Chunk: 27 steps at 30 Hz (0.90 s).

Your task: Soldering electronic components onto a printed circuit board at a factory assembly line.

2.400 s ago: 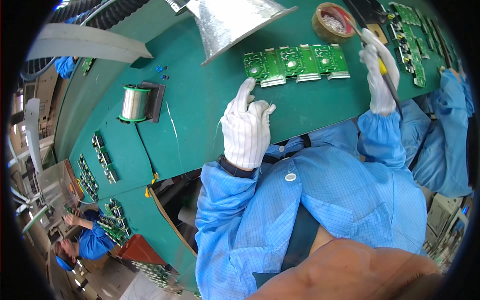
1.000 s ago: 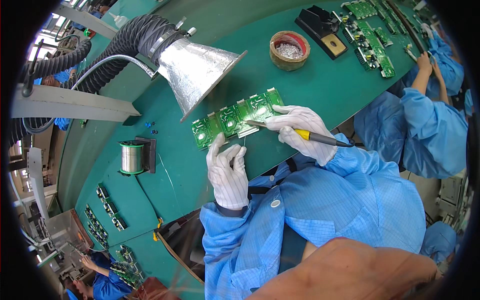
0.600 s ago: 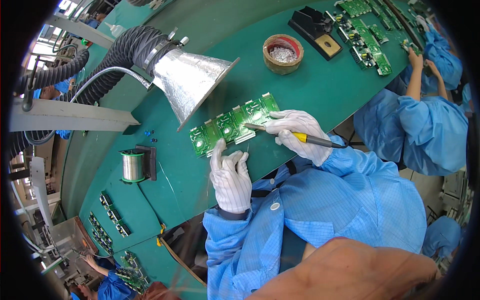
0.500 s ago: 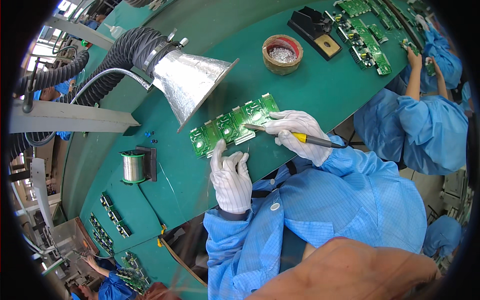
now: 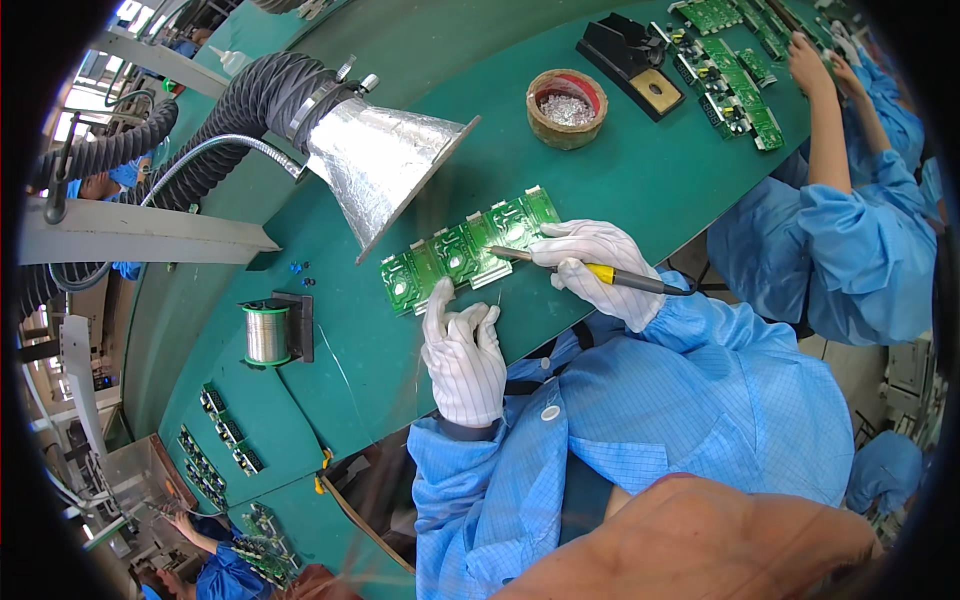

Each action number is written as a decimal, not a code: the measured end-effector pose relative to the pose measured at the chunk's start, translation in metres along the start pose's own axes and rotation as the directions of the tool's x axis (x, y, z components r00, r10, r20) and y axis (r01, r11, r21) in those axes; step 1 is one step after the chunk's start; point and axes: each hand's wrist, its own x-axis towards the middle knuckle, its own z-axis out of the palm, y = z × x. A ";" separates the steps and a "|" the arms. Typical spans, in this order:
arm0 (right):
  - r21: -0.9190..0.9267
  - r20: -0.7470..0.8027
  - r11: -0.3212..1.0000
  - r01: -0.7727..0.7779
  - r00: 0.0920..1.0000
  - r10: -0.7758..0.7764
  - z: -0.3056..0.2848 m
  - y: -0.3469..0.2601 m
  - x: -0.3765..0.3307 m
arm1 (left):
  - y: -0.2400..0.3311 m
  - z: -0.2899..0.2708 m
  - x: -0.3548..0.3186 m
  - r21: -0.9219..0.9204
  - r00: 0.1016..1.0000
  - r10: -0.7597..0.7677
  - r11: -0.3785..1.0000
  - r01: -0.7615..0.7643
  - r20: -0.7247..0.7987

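A green circuit board panel (image 5: 468, 250) lies tilted across the green bench, with white parts along its edges. My right hand (image 5: 600, 268), in a white striped glove, grips a soldering iron (image 5: 625, 280) with a yellow band and grey handle. The iron's tip meets the panel right of its middle. My left hand (image 5: 464, 362), also gloved, rests at the panel's near edge. Its index finger reaches the board, while the other fingers are curled close to the thumb. Anything thin between them is too small to make out.
A foil-covered fume hood (image 5: 385, 160) hangs behind the panel. A solder wire spool (image 5: 267, 335) stands left. Farther off are a round tub (image 5: 566, 135) and a soldering iron stand (image 5: 632, 70). More boards (image 5: 735, 95) lie at right, near a co-worker's arm (image 5: 828, 125).
My hands, the iron and the panel stay almost still. At the right, the co-worker's arms have reached farther up over the bench toward the boards.
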 end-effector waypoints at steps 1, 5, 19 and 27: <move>-0.021 0.002 1.000 -0.002 1.000 0.002 0.000 0.000 0.000 | -0.001 0.000 0.000 0.000 1.000 0.000 1.000 0.000 0.000; -0.020 0.008 1.000 -0.002 1.000 0.003 0.000 0.000 0.000 | -0.003 0.002 0.000 0.060 0.997 0.063 0.996 -0.060 -0.051; 0.006 0.007 1.000 -0.003 1.000 0.003 0.001 0.001 -0.001 | 0.001 -0.001 0.000 -0.005 1.000 -0.007 1.000 0.007 0.018; -0.027 0.013 0.999 0.021 1.000 -0.021 0.001 -0.001 0.000 | 0.001 -0.001 0.001 -0.012 1.000 -0.012 1.000 0.012 0.011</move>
